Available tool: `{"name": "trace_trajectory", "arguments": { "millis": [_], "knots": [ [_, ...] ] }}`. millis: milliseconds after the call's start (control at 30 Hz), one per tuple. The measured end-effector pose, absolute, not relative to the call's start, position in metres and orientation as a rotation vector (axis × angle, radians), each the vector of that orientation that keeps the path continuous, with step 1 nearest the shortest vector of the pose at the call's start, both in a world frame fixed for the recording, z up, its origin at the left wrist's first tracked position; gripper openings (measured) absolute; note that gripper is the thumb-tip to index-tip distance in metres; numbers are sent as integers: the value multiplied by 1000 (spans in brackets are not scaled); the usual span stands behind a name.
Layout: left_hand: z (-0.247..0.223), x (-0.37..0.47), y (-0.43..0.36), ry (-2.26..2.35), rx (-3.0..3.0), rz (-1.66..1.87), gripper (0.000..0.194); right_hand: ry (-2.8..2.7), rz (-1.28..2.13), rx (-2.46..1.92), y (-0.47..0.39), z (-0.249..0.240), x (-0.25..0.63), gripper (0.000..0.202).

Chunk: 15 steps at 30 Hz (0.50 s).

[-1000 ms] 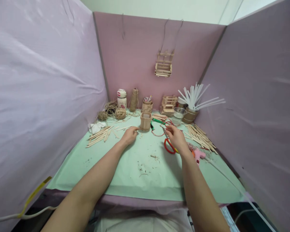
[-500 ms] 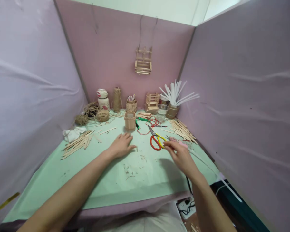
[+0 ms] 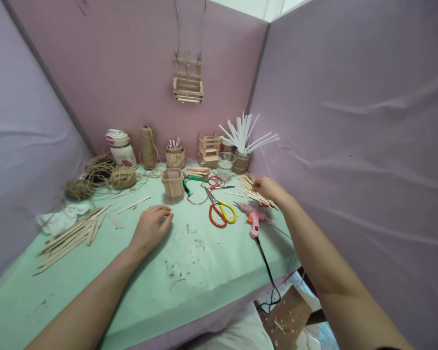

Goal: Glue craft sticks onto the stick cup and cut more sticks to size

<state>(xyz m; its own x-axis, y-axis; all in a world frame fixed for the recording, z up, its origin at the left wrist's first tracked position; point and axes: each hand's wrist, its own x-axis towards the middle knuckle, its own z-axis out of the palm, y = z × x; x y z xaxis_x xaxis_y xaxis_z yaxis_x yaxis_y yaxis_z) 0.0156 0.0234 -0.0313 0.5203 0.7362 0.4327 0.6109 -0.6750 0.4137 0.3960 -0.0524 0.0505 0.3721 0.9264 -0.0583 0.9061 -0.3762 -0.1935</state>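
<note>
My right hand (image 3: 265, 188) reaches over the right pile of wooden sticks (image 3: 248, 183), fingers bent down onto it; whether a stick is between them is too small to tell. Resting on the green tabletop, my left hand (image 3: 153, 224) has its fingers loosely curved, thumb apart, just in front of a small wooden stick cup (image 3: 173, 184). Between the hands lie scissors (image 3: 219, 208) with one red and one yellow handle, blades apart. A pink glue gun (image 3: 254, 218) lies below my right hand, its black cord running over the table edge.
Green-handled pliers (image 3: 197, 178), red cord and a clear cup (image 3: 226, 163) lie further back. Another stick pile (image 3: 73, 236) and twine balls (image 3: 123, 177) are on the left. A wooden rack (image 3: 188, 87) hangs on the back wall; white glue sticks (image 3: 243, 136) stand right.
My right hand has moved from beside the scissors to the right stick pile, uncovering the glue gun. My left hand has drawn back slightly. The view has turned right.
</note>
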Motion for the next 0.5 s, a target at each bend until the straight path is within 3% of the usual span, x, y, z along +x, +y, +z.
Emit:
{"name": "trace_trajectory", "arguments": {
  "millis": [267, 500],
  "knots": [
    [-33, 12, 26, 1172, 2531, 841, 24, -1926, 384, -2431, -49, 32, 299, 30],
    [-32, 10, 25, 1198, 2522, 813, 26, -1773, 487, -2392, -52, -1, 257, 33]
  ]
}}
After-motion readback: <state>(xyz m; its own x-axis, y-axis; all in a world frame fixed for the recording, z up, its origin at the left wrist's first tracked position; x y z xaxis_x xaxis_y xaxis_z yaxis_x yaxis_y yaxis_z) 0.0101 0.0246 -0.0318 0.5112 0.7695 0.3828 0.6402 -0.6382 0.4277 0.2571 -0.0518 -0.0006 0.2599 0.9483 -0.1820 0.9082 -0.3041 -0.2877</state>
